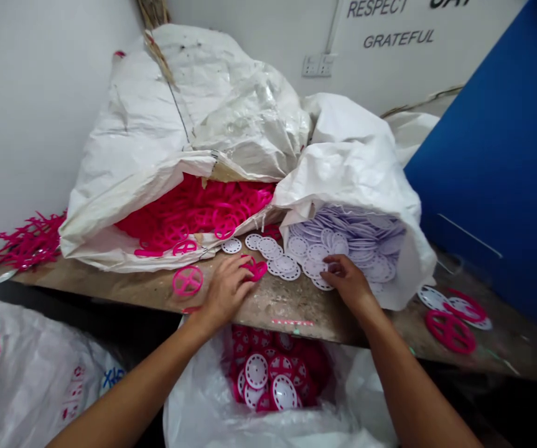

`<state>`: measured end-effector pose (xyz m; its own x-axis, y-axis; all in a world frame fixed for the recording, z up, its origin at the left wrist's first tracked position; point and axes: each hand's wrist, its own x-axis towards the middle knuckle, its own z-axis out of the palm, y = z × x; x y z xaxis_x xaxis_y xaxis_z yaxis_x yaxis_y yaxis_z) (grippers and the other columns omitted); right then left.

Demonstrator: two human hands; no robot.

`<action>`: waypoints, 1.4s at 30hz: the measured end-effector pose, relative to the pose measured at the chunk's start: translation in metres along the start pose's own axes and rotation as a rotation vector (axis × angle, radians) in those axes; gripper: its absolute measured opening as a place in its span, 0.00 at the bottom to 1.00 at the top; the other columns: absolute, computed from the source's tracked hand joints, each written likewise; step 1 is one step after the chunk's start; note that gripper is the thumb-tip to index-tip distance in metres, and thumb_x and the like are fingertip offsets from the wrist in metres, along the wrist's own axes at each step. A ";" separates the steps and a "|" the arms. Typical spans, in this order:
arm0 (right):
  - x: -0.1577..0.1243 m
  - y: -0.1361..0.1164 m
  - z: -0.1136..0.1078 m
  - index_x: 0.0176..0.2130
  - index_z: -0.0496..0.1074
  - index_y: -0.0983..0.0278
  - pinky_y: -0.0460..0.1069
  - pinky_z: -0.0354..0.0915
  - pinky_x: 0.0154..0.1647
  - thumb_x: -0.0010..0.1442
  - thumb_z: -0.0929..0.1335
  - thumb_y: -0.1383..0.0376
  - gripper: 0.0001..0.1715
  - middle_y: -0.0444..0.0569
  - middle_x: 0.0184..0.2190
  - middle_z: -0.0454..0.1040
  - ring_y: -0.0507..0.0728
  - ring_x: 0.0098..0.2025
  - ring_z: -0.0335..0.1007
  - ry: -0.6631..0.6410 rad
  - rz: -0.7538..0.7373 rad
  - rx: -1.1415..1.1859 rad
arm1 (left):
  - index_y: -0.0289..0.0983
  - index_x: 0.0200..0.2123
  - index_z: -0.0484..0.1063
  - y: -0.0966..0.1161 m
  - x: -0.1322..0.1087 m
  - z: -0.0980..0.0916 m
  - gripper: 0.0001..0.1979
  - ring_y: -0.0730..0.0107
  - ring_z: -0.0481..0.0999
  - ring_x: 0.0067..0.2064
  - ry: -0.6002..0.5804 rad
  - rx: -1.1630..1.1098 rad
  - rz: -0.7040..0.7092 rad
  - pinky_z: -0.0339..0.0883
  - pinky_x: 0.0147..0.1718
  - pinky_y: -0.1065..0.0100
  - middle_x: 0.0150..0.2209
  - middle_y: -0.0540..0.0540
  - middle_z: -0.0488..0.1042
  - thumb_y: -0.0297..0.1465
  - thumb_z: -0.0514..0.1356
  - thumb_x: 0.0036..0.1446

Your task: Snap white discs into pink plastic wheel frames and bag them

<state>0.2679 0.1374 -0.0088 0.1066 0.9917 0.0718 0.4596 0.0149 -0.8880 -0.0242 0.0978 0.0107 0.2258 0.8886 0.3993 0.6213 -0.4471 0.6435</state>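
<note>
My left hand (228,286) is over the wooden table's front part, its fingers curled on a pink spoked ring (257,270). Thumb and forefinger of my right hand (350,285) close on the edge of a white slotted disc (315,269) at the mouth of the right sack (366,168). Several more white discs (287,266) lie overlapping between my hands. Another pink spoked ring (187,281) lies flat to the left of my left hand.
A large white sack (123,249) spills pink rings (193,208). Below the table edge, an open plastic bag (193,398) holds joined pink-and-white pieces (284,392). Pink sprues (28,239) lie far left; a blue panel (496,162) stands right. Loose pink rings (450,331) and discs lie beside it.
</note>
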 end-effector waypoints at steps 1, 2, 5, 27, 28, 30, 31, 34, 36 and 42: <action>-0.002 -0.002 -0.001 0.42 0.66 0.61 0.46 0.55 0.25 0.44 0.68 0.59 0.23 0.40 0.24 0.64 0.50 0.22 0.59 0.002 0.010 0.074 | 0.36 0.31 0.74 0.007 -0.003 0.004 0.03 0.56 0.65 0.56 0.004 -0.150 -0.103 0.54 0.57 0.53 0.51 0.42 0.72 0.29 0.60 0.53; -0.004 -0.003 -0.002 0.45 0.65 0.61 0.46 0.55 0.24 0.44 0.68 0.59 0.26 0.39 0.24 0.64 0.50 0.22 0.58 0.007 0.019 0.129 | 0.36 0.31 0.73 0.013 -0.006 0.007 0.04 0.57 0.68 0.53 -0.006 -0.324 -0.227 0.58 0.54 0.55 0.49 0.41 0.73 0.31 0.61 0.53; -0.019 -0.011 -0.005 0.51 0.61 0.60 0.46 0.55 0.23 0.45 0.69 0.61 0.32 0.38 0.23 0.65 0.50 0.22 0.59 0.060 0.019 0.185 | 0.35 0.34 0.70 0.026 -0.015 0.013 0.09 0.66 0.76 0.40 -0.042 -0.875 -0.589 0.68 0.45 0.62 0.38 0.46 0.76 0.35 0.62 0.53; -0.106 -0.058 0.039 0.42 0.71 0.61 0.46 0.63 0.29 0.61 0.63 0.59 0.13 0.45 0.31 0.72 0.52 0.29 0.66 -0.262 -0.104 0.305 | 0.38 0.47 0.71 0.069 -0.045 0.028 0.14 0.63 0.72 0.49 -0.052 -0.660 -0.392 0.65 0.49 0.65 0.47 0.46 0.74 0.35 0.55 0.59; -0.107 -0.058 0.040 0.42 0.71 0.61 0.45 0.62 0.28 0.61 0.63 0.59 0.12 0.44 0.29 0.71 0.52 0.27 0.65 -0.266 -0.105 0.299 | 0.38 0.46 0.72 0.069 -0.045 0.027 0.14 0.63 0.71 0.50 -0.047 -0.596 -0.359 0.63 0.51 0.65 0.47 0.46 0.74 0.35 0.55 0.59; -0.108 -0.057 0.041 0.41 0.70 0.62 0.45 0.61 0.27 0.61 0.63 0.59 0.12 0.43 0.26 0.69 0.51 0.26 0.64 -0.227 -0.109 0.284 | 0.38 0.46 0.72 0.072 -0.046 0.027 0.14 0.63 0.72 0.49 -0.061 -0.574 -0.347 0.64 0.50 0.65 0.46 0.45 0.75 0.35 0.54 0.60; -0.109 -0.055 0.041 0.41 0.70 0.62 0.45 0.60 0.27 0.61 0.63 0.58 0.12 0.42 0.25 0.69 0.51 0.25 0.64 -0.206 -0.096 0.296 | 0.37 0.48 0.70 0.074 -0.047 0.027 0.15 0.63 0.72 0.48 -0.081 -0.620 -0.368 0.66 0.48 0.65 0.46 0.44 0.75 0.35 0.54 0.60; -0.114 -0.051 0.039 0.42 0.68 0.62 0.45 0.62 0.28 0.61 0.63 0.58 0.12 0.43 0.29 0.71 0.50 0.25 0.65 -0.246 -0.020 0.406 | 0.39 0.54 0.62 0.075 -0.053 0.030 0.22 0.63 0.75 0.44 -0.187 -0.833 -0.494 0.71 0.39 0.66 0.46 0.43 0.74 0.36 0.57 0.57; -0.119 -0.048 0.037 0.44 0.66 0.61 0.46 0.65 0.32 0.59 0.65 0.59 0.13 0.45 0.34 0.73 0.52 0.30 0.69 -0.308 -0.010 0.432 | 0.40 0.55 0.60 0.075 -0.059 0.033 0.24 0.64 0.76 0.41 -0.235 -0.895 -0.551 0.72 0.35 0.67 0.44 0.44 0.75 0.36 0.59 0.55; -0.140 -0.038 0.036 0.45 0.65 0.60 0.50 0.67 0.38 0.57 0.67 0.61 0.15 0.47 0.36 0.75 0.56 0.37 0.72 -0.330 -0.059 0.268 | 0.40 0.51 0.64 0.080 -0.076 0.040 0.18 0.68 0.77 0.31 -0.249 -0.795 -0.558 0.71 0.29 0.70 0.37 0.45 0.77 0.34 0.56 0.57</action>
<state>0.2033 0.0030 -0.0015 -0.2205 0.9753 0.0152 0.2062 0.0618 -0.9766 0.0381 -0.0012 0.0063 0.2622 0.9477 -0.1819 0.0245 0.1819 0.9830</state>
